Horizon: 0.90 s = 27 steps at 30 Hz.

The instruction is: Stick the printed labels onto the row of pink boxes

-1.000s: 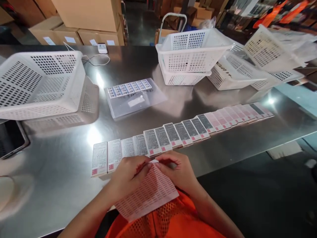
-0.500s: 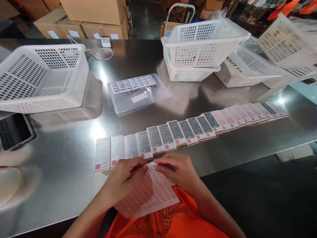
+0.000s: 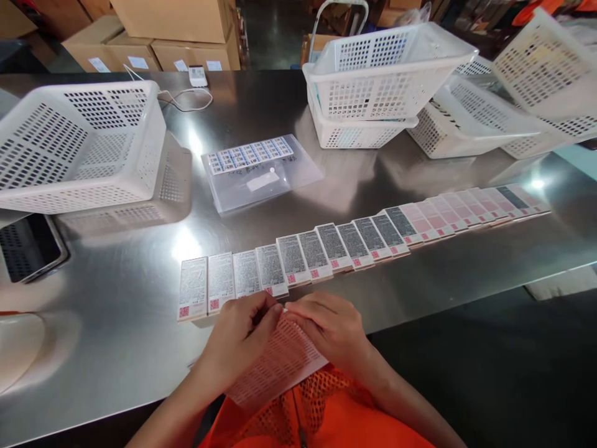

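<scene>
A sheet of small printed stickers [image 3: 284, 358] is held up at the table's near edge, over an orange mesh vest. My left hand [image 3: 245, 333] pinches its top edge with thumb and fingers. Close beside it, my right hand [image 3: 329, 323] is closed on the same top edge, the fingertips of both hands nearly meeting. Whether a single sticker is between them is hidden. Just beyond my hands runs a row of slim printed boxes [image 3: 293, 258], some dark-faced with red square codes, then pink-faced ones [image 3: 436, 221] toward the right.
A steel table [image 3: 125, 336] carries a white perforated basket [image 3: 149, 155] at left and stacked baskets [image 3: 368, 99] at the back right. A clear plastic sleeve with label sheets [image 3: 298, 174] lies mid-table. A phone [image 3: 30, 246] is at left. Cardboard boxes [image 3: 172, 25] stand behind.
My hands have drawn closer together at the sheet's top edge, my right fingers curling in more. The sheet has tilted, showing less of its face. The boxes stay in place.
</scene>
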Available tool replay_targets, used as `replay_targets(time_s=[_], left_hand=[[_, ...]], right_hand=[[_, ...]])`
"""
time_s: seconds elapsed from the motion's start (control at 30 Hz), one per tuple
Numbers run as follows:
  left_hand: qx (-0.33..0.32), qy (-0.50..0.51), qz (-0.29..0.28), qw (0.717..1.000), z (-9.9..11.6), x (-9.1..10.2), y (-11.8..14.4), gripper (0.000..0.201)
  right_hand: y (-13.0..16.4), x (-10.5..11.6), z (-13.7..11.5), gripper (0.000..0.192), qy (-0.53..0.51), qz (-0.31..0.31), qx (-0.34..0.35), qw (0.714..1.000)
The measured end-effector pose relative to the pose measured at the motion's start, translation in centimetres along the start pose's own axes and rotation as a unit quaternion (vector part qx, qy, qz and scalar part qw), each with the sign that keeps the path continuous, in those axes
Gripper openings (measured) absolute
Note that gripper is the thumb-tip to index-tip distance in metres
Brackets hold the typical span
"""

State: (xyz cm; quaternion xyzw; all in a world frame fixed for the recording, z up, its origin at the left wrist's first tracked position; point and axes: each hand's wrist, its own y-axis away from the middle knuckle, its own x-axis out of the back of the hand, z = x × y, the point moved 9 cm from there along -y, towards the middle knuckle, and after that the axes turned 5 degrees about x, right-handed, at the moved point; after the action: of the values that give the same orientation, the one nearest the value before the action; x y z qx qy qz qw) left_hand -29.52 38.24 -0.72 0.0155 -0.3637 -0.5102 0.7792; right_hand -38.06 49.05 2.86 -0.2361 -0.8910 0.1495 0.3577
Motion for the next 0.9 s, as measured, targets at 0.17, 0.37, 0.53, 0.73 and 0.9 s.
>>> replay_targets(time_s=[0.17, 0.37, 0.53, 0.73, 0.9], left_hand=[[0.005, 0.024, 0.007, 1.000, -0.2, 0.1, -0.1, 0.038], [0.003, 0.060, 0.007, 0.998, -0.2, 0.2, -0.3, 0.037], [-0.010, 0.023, 0.023, 0.999, -0.2, 0.2, -0.4, 0.035], [-0.121, -0.048, 0.044, 0.991, 1.3, -0.7, -0.1, 0.028], [-0.246, -0.100, 0.121, 0.957, 2.3, -1.1, 1.1, 0.015]], right_hand=[[1.3, -0.6, -1.0, 0.036, 0.069, 0.003, 0.021, 0.997], [2.0, -0.9, -1.9, 0.045, 0.126, 0.012, 0.045, 0.991], [1.2, 0.6, -0.7, 0.021, 0.042, 0.047, -0.054, 0.997], [0.7, 3.9, 6.3, 0.013, -0.069, 0.126, -0.289, 0.947], [-0.2, 2.3, 9.3, 0.025, -0.094, 0.049, -0.367, 0.924]])
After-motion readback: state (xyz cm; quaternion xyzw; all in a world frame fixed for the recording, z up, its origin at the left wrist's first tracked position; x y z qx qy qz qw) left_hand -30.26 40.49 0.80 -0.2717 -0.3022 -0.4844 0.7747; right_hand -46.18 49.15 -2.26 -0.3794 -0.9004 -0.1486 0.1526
